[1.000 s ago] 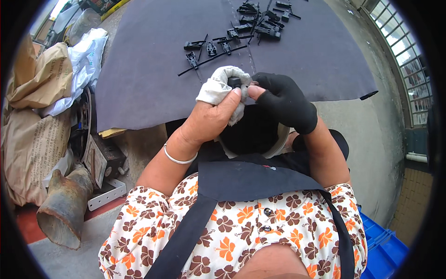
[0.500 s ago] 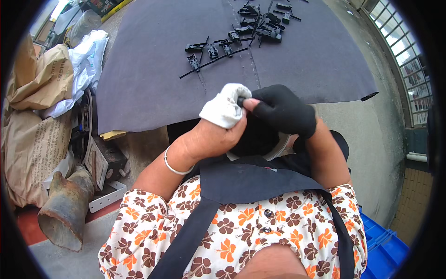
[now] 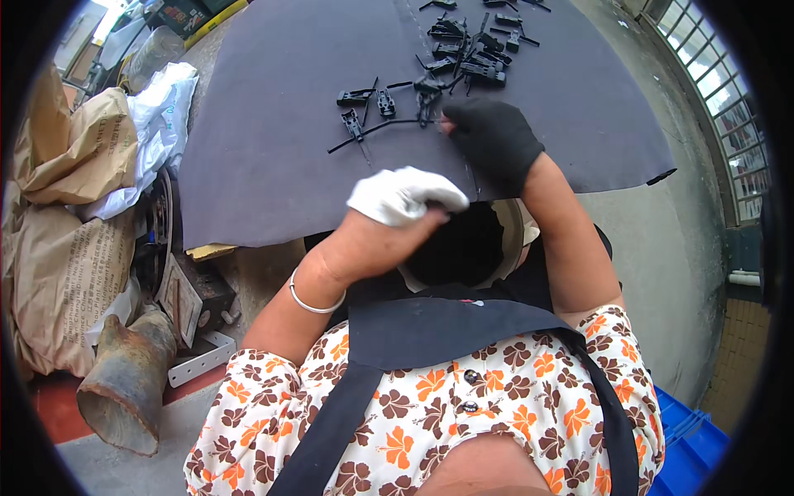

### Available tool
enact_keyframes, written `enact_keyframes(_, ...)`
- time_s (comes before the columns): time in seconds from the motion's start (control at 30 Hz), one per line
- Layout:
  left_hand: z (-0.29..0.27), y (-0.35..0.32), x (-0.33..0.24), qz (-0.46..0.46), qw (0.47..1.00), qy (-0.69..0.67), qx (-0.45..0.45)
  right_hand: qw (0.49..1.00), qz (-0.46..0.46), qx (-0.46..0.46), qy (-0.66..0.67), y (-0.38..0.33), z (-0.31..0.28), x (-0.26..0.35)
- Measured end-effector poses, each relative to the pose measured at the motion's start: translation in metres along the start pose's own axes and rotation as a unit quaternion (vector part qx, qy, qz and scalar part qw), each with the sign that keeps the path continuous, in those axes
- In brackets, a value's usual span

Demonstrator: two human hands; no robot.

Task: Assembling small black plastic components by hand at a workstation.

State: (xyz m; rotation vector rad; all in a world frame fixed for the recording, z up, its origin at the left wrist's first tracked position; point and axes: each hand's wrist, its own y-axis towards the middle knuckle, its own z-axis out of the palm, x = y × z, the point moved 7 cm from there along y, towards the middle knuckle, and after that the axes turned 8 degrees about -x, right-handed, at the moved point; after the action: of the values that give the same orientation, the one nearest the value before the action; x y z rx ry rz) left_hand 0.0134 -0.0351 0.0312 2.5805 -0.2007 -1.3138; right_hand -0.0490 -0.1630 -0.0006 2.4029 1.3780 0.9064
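Observation:
My right hand [image 3: 496,142], in a black fingerless glove, reaches over the dark cloth [image 3: 273,149]. Its fingertips pinch the edge of a black plastic clip [image 3: 428,97], which is blurred. Other black clips [image 3: 385,102] with thin strips lie just left of it, and one long strip [image 3: 389,126] bends towards my fingers. Nearer to me, my left hand [image 3: 405,197] in a white glove hovers at the rim of a round bucket [image 3: 506,248] with a black inside. Its fingers are loosely curved, thumb apart, with nothing visible in them.
Several more black clips [image 3: 484,73] are heaped farther back on the cloth. On the left stand brown paper sacks [image 3: 70,281], a white plastic bag [image 3: 165,107] and a rusty metal pipe [image 3: 128,380]. A blue crate [image 3: 691,446] sits at the lower right.
My hands were together over the bucket around a small dark piece; they have parted. The right moved forward to the clips, shifting one and its strip. The dark piece is out of sight.

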Motion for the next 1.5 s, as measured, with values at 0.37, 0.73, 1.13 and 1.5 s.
enact_keyframes(0.37,-0.03,0.003,0.016,0.028,0.961,0.099,-0.256,0.991,-0.124,-0.056,-0.015,-0.039,-0.035,0.045)
enact_keyframes(0.73,-0.002,0.008,0.019,-0.123,0.957,-0.223,-0.137,0.928,0.159,-0.119,0.314,-0.042,-0.029,0.027)
enact_keyframes(1.13,-0.008,0.004,-0.001,0.06,0.97,0.035,-0.234,0.893,0.176,-0.015,0.414,-0.045,-0.009,0.034)
enact_keyframes(1.5,-0.018,0.004,0.021,-0.079,0.942,-0.255,-0.202,0.957,0.116,0.04,0.264,-0.046,-0.018,0.026)
